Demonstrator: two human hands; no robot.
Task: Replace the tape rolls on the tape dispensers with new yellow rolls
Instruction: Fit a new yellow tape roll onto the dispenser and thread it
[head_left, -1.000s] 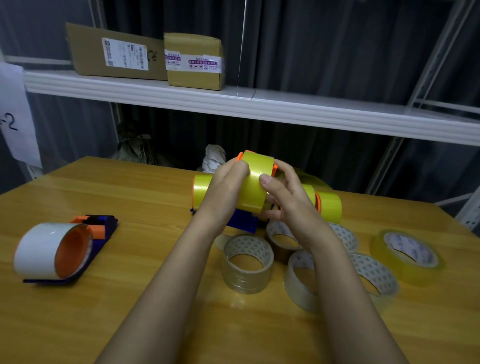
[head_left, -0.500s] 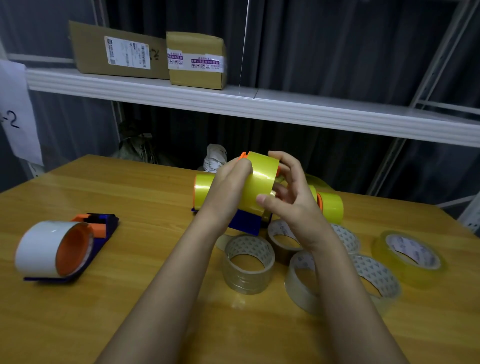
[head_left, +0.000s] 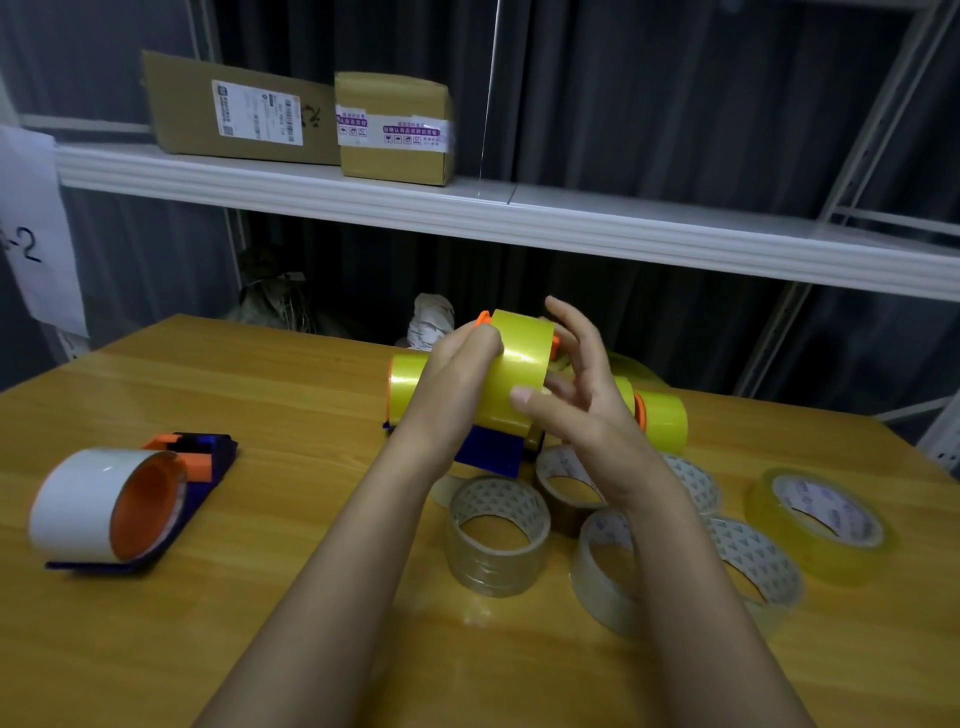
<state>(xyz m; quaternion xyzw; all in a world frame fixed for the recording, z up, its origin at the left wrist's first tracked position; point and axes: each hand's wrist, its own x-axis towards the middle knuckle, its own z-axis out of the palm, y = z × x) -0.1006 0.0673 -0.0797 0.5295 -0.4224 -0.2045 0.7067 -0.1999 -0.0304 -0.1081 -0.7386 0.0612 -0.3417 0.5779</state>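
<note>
— What is hard to make out?

— The blue dispenser (head_left: 488, 449) mostly hides behind the left hand (head_left: 457, 384), which is closed around the yellow roll (head_left: 519, 374) raised above the wooden table (head_left: 260, 405). Whether the roll sits fully on its orange hub cannot be told. Two more yellow rolls (head_left: 665, 421) lie behind the hands, partly covered.

— And the right hand?

— The right hand (head_left: 587, 410) is spread, fingers fanned, thumb tip touching the roll's near face — it grips nothing.

— What stands around?

— Clear tape rolls (head_left: 498, 535) crowd the table just below the wrists, one yellowish roll (head_left: 821, 525) off to the right. At left lies another dispenser with a white roll (head_left: 104, 504), well apart. Cardboard boxes (head_left: 395, 127) sit on the white shelf (head_left: 571, 223) above.

— Any free room?

— The table's near-left part lies bare; its right edge is cut off by the frame.
</note>
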